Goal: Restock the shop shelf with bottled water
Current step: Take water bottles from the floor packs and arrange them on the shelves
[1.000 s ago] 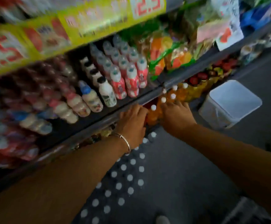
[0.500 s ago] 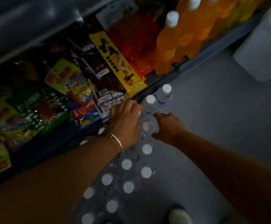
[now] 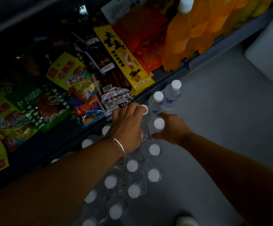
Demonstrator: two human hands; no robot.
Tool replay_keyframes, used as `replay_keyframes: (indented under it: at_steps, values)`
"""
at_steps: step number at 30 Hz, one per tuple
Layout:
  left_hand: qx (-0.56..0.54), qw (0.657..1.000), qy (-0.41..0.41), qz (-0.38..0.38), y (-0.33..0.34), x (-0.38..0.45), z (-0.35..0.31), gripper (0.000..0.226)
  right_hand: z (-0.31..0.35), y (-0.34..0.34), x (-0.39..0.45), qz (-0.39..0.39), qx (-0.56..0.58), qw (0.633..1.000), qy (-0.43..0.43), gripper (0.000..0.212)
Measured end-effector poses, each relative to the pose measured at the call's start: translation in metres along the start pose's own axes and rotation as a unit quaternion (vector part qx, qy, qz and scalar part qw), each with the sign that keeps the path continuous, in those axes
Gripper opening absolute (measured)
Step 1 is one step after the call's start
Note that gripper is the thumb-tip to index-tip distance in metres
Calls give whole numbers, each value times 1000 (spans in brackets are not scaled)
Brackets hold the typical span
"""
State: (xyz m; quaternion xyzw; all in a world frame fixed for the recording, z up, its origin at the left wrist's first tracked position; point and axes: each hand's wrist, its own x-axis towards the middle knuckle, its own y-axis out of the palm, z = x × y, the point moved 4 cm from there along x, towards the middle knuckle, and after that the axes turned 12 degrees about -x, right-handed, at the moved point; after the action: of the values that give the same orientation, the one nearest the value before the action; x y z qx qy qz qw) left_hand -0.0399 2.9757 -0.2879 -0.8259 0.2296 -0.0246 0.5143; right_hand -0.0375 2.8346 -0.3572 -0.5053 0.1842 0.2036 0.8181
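Water bottles (image 3: pixel 155 103) beside snack packets (image 3: pixel 87 88); orange bottles (image 3: pixel 186 38) beyond.

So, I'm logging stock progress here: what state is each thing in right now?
left hand: curled over a water bottle's cap.
right hand: gripping a capped bottle.
two loose water bottles: upright on the floor, capped.
water pack: on the floor, bottles capped, wrap looks torn at the far end.
orange drink bottles: shelved, capped.
snack packets: shelved, sealed.
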Motion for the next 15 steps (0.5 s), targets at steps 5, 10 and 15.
replay_keyframes:
  at_steps: [5, 10, 15]
  values:
    - [24, 999, -15, 30, -57, -6, -37, 52, 32, -84, -43, -10, -8, 999, -50, 49]
    - [40, 999, -10, 30, -166, -15, -99, 47, 94, -209, -109, -28, -9, 993, -111, 42]
    - [44, 999, 6, 6, -312, -37, -178, 44, 177, -352, -201, -45, 1, 977, -208, 29]
